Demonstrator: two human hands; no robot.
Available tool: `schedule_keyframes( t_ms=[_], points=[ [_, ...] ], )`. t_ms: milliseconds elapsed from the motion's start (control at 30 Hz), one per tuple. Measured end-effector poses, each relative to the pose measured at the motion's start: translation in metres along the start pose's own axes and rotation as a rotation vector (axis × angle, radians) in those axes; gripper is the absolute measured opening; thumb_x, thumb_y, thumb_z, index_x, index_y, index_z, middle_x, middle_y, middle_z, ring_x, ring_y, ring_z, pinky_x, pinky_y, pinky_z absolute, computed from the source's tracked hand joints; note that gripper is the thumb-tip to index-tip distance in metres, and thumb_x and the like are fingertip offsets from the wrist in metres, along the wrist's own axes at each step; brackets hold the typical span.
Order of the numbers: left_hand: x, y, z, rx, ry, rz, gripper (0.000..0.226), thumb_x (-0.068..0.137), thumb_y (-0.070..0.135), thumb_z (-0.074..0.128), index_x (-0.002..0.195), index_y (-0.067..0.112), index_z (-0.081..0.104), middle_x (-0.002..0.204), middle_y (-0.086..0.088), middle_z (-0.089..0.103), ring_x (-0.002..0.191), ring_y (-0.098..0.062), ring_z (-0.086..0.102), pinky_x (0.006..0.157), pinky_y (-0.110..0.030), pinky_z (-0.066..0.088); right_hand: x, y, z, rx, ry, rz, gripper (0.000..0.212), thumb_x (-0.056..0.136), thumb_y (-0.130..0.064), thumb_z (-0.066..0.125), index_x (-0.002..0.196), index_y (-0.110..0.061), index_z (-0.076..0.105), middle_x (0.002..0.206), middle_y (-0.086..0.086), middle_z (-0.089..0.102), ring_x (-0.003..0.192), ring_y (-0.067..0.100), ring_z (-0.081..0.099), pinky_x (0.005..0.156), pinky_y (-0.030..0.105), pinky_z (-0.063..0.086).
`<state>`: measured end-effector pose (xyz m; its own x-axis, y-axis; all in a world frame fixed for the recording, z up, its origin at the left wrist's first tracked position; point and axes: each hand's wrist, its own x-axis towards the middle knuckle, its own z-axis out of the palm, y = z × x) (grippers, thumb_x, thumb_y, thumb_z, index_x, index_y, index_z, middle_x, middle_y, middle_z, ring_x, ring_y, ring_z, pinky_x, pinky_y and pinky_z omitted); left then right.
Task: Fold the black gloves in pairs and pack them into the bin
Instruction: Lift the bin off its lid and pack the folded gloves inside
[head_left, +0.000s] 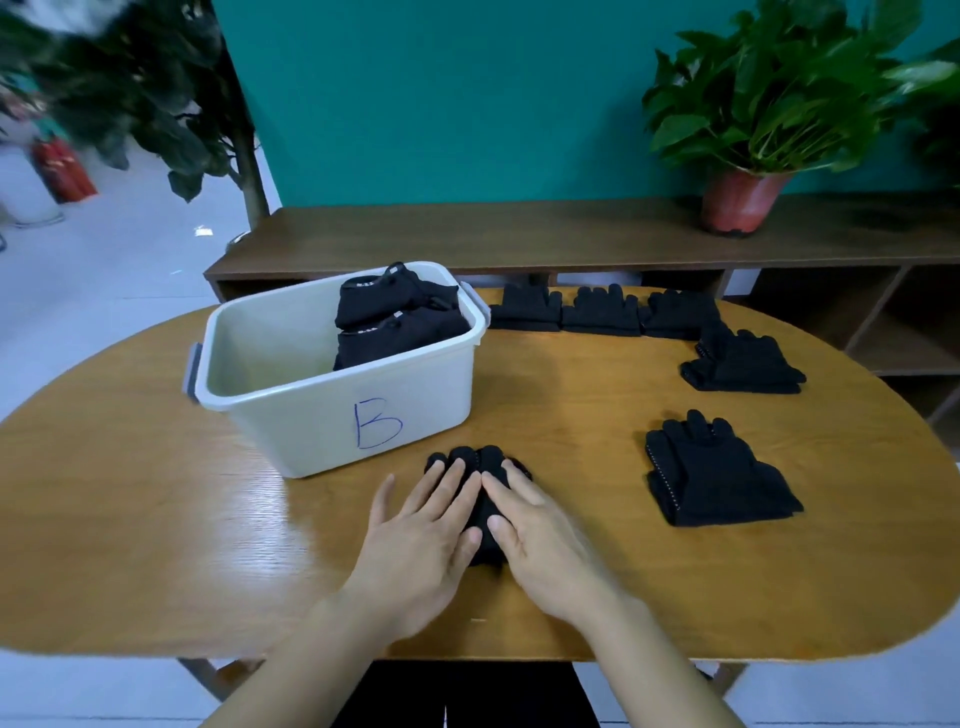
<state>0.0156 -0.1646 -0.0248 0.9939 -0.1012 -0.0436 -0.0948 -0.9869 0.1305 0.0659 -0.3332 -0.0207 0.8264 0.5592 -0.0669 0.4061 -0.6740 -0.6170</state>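
Observation:
A black glove pair (480, 460) lies flat on the wooden table (156, 519), fingers pointing at the bin. My left hand (421, 535) and my right hand (540, 535) both rest flat on it, fingers spread, covering most of it. The pale bin (332, 415) marked "B" stands just behind, with folded black gloves (400, 322) stacked at its right end. Further glove pairs lie unfolded: one to my right (717, 473), one farther back (743, 361), and three in a row behind the bin (602, 309).
A low wooden shelf (519, 239) runs behind the table with a potted plant (743, 197) on it. A larger plant (156, 104) stands at the back left. The table's front edge is close to my arms.

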Motion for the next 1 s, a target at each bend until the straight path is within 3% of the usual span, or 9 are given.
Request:
schedule_keyframes(
  t_ms=[200, 267, 333, 400, 567, 733, 900, 1000],
  points=[
    [-0.015, -0.025, -0.005, -0.164, 0.07, -0.088, 0.101, 0.072, 0.079, -0.027, 0.156, 0.04, 0.011, 0.161, 0.024, -0.002, 0.15, 0.002, -0.004, 0.12, -0.039, -0.003, 0.002, -0.016, 0.008, -0.037, -0.024, -0.017, 0.051, 0.107, -0.034, 0.036, 0.156, -0.034, 0.021, 0.165, -0.011, 0.006, 0.151, 0.011, 0.008, 0.12, 0.024, 0.01],
    [-0.015, -0.031, -0.008, -0.262, 0.119, -0.184, 0.089, 0.079, 0.081, -0.004, 0.154, 0.04, 0.023, 0.161, 0.024, 0.015, 0.147, 0.001, 0.014, 0.116, -0.035, 0.011, 0.004, -0.017, 0.003, -0.022, -0.01, 0.004, 0.052, 0.105, -0.035, 0.042, 0.154, -0.038, 0.025, 0.164, -0.012, 0.011, 0.151, 0.013, 0.01, 0.121, 0.027, 0.012],
    [-0.014, -0.035, -0.01, -0.353, 0.163, -0.265, 0.061, 0.094, 0.067, 0.027, 0.149, 0.041, 0.034, 0.151, 0.025, 0.038, 0.138, -0.004, 0.034, 0.106, -0.036, 0.022, 0.009, -0.02, -0.007, -0.034, 0.012, 0.02, 0.055, 0.102, -0.037, 0.049, 0.153, -0.04, 0.028, 0.162, -0.014, 0.016, 0.15, 0.013, 0.012, 0.118, 0.028, 0.013],
    [-0.01, -0.037, -0.012, -0.39, 0.168, -0.319, 0.05, 0.097, 0.057, 0.044, 0.145, 0.042, 0.039, 0.138, 0.024, 0.052, 0.131, -0.006, 0.043, 0.101, -0.038, 0.026, 0.017, -0.023, -0.018, -0.082, 0.019, 0.027, 0.06, 0.098, -0.038, 0.057, 0.152, -0.037, 0.031, 0.161, -0.014, 0.022, 0.148, 0.011, 0.016, 0.116, 0.027, 0.016],
    [0.0, -0.035, -0.021, -0.421, 0.096, -0.381, 0.044, 0.094, 0.057, 0.052, 0.134, 0.04, 0.047, 0.13, 0.016, 0.059, 0.129, -0.01, 0.046, 0.092, -0.035, 0.022, 0.037, -0.029, -0.028, -0.139, -0.11, 0.048, 0.078, 0.086, -0.042, 0.072, 0.153, -0.034, 0.031, 0.157, -0.014, 0.028, 0.144, 0.01, 0.021, 0.116, 0.03, 0.023],
    [0.008, -0.035, -0.027, -0.445, -0.02, -0.417, 0.055, 0.093, 0.057, 0.055, 0.142, 0.035, 0.041, 0.142, 0.012, 0.049, 0.137, -0.016, 0.038, 0.108, -0.049, 0.023, 0.053, -0.03, -0.036, -0.182, -0.276, 0.062, 0.087, 0.083, -0.042, 0.075, 0.155, -0.034, 0.026, 0.16, -0.011, 0.026, 0.147, 0.014, 0.017, 0.119, 0.033, 0.021],
    [0.02, -0.037, -0.031, -0.509, -0.082, -0.447, 0.021, 0.09, 0.051, 0.061, 0.104, 0.035, 0.057, 0.108, 0.013, 0.064, 0.113, -0.015, 0.053, 0.101, -0.045, 0.023, 0.075, -0.035, -0.039, -0.201, -0.409, 0.099, 0.097, 0.078, -0.036, 0.081, 0.155, -0.032, 0.024, 0.156, -0.007, 0.032, 0.144, 0.02, 0.029, 0.116, 0.04, 0.03],
    [0.023, -0.036, -0.034, -0.587, -0.112, -0.479, 0.02, 0.091, 0.047, 0.064, 0.099, 0.029, 0.059, 0.1, 0.012, 0.066, 0.103, -0.014, 0.056, 0.104, -0.044, 0.021, 0.084, -0.039, -0.039, -0.248, -0.467, 0.099, 0.096, 0.078, -0.036, 0.081, 0.155, -0.029, 0.026, 0.143, -0.008, 0.037, 0.137, 0.02, 0.036, 0.111, 0.041, 0.035]
  ],
)
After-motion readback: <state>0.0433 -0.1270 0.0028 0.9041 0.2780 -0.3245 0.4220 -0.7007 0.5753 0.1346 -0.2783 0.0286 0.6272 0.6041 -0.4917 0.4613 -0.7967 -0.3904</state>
